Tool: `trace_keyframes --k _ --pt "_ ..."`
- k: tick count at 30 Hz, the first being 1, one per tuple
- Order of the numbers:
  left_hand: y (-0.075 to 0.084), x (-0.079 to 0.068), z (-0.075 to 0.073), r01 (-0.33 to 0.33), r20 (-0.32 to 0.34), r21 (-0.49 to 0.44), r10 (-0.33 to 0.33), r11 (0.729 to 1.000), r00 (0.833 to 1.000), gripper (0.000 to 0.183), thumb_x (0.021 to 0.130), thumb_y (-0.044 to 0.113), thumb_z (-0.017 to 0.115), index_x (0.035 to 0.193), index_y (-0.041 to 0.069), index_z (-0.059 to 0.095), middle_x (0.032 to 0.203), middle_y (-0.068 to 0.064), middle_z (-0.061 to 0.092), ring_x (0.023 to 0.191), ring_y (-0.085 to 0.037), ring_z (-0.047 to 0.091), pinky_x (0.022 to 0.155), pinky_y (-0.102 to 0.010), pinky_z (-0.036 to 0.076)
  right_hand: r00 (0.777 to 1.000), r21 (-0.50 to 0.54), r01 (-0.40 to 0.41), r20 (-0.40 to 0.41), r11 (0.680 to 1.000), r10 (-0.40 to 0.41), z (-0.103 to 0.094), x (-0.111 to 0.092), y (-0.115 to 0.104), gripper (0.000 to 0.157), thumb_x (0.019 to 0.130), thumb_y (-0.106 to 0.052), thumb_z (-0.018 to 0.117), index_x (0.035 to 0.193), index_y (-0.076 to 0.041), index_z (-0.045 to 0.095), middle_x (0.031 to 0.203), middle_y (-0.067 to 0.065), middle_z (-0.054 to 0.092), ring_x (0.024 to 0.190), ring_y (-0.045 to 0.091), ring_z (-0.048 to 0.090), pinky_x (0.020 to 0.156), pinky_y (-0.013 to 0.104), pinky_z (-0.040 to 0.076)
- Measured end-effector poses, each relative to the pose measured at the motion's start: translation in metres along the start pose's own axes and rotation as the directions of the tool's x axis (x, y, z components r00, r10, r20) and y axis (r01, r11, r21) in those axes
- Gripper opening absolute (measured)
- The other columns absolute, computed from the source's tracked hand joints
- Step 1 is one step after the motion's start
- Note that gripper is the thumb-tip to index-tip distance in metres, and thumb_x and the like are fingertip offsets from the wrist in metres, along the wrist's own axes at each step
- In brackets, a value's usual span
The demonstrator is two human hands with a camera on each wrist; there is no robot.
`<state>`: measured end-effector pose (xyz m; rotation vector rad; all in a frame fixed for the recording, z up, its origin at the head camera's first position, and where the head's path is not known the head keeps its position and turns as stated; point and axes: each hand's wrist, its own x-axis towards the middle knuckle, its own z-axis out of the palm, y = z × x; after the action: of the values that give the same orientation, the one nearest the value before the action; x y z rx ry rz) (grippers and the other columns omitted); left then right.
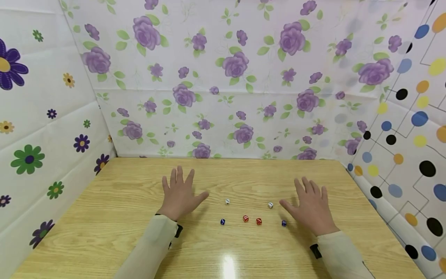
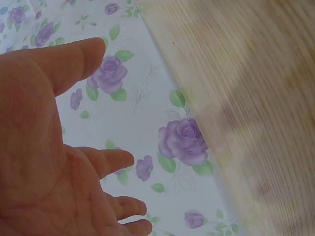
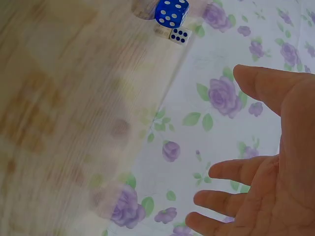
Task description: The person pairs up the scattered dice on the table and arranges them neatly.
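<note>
Both hands are spread over the wooden table and hold nothing. My left hand [image 1: 179, 197] is left of the dice, its thumb pointing toward a white die [image 1: 227, 201]. Nearer to me lies a blue die [image 1: 222, 222]. Two red dice, one [image 1: 246, 218] beside the other [image 1: 259, 221], sit in the middle. My right hand [image 1: 311, 205] is on the right, its thumb close to another white die [image 1: 270, 205] and a second blue die [image 1: 283, 223]. In the right wrist view a blue die [image 3: 172, 12] and a white die [image 3: 180, 36] show at the top.
The light wooden table [image 1: 132, 217] ends at a back curtain [image 1: 223, 93] with purple roses. A flowered sheet [image 1: 45, 128] hangs on the left, a dotted one [image 1: 411, 147] on the right. Light glares off the table's front.
</note>
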<state>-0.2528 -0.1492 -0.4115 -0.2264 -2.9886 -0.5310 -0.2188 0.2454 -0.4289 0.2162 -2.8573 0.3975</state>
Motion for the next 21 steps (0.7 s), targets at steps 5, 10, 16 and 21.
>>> trace_keyframes --k 5,10,16,21 --pt "0.002 0.0 0.0 -0.001 0.037 -0.02 0.002 1.0 0.999 0.091 0.095 0.057 0.065 0.163 0.007 0.028 0.168 -0.032 0.002 0.156 -0.049 -0.002 0.118 -0.072 -0.007 0.999 -0.024 0.009 0.038 1.0 -0.008 -0.002 0.0 -0.002 0.085 0.097 -0.059 0.063 0.149 0.006 0.047 0.145 0.035 0.049 0.131 0.055 0.046 0.109 0.072 0.032" --pt "0.006 -0.003 -0.002 -0.022 0.068 -0.052 0.025 0.998 0.997 0.084 0.097 0.051 0.064 0.16 0.004 0.035 0.166 -0.033 0.015 0.154 -0.051 0.012 0.12 -0.069 0.009 0.988 0.008 -0.03 0.15 1.0 0.028 -0.006 0.0 -0.003 0.075 0.098 -0.056 0.063 0.14 0.006 0.056 0.134 0.035 0.058 0.116 0.054 0.06 0.087 0.065 0.052" --pt "0.014 -0.006 0.0 -0.049 0.102 -0.079 0.057 0.996 0.993 0.071 0.099 0.042 0.064 0.154 0.002 0.044 0.154 -0.028 0.043 0.141 -0.05 0.04 0.109 -0.065 0.038 0.976 0.081 -0.043 0.217 0.996 0.024 -0.006 0.0 -0.004 0.056 0.099 -0.044 0.067 0.134 0.0 0.063 0.115 0.019 0.072 0.095 0.034 0.071 0.075 0.053 0.058" --pt "0.017 -0.007 0.003 -0.09 0.196 -0.134 0.116 0.987 0.974 0.058 0.096 0.037 0.07 0.144 0.005 0.058 0.139 -0.018 0.06 0.128 -0.038 0.056 0.102 -0.057 0.048 0.961 0.108 0.015 0.273 0.994 -0.044 -0.006 0.0 -0.009 0.025 0.099 -0.026 0.069 0.118 -0.01 0.072 0.093 -0.001 0.071 0.079 0.015 0.065 0.071 0.043 0.055"
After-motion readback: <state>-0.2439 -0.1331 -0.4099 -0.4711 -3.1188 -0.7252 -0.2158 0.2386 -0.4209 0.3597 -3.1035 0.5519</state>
